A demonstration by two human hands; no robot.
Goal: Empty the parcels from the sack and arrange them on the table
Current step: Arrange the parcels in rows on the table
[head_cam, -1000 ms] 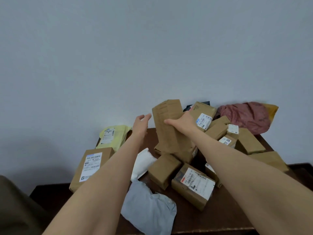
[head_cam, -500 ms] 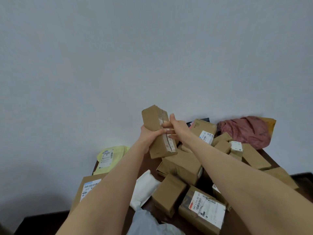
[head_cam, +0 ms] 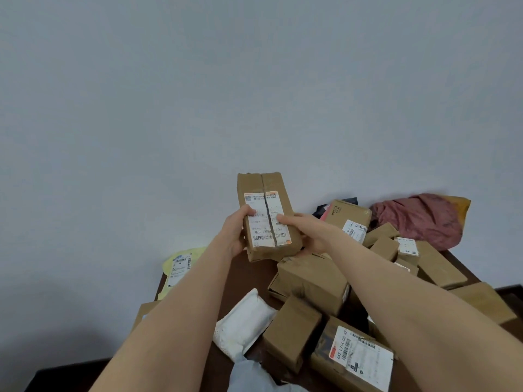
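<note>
I hold a long brown cardboard parcel (head_cam: 267,210) with a white shipping label above the dark table (head_cam: 249,275). My left hand (head_cam: 236,233) grips its left side, thumb on the label. My right hand (head_cam: 302,233) grips its right side, thumb across the label. Below lies a pile of several brown box parcels (head_cam: 311,281). A crumpled red sack (head_cam: 418,219) with a yellow edge lies at the back right against the wall.
A yellow mailer (head_cam: 178,267) leans at the table's back left. A white padded pouch (head_cam: 243,323) and a grey mailer (head_cam: 252,377) lie near the front. A labelled box (head_cam: 356,355) sits front right. The wall stands right behind the table.
The long parcel has been lifted off the pile and turned label side toward me. My left hand went from open beside it to gripping it.
</note>
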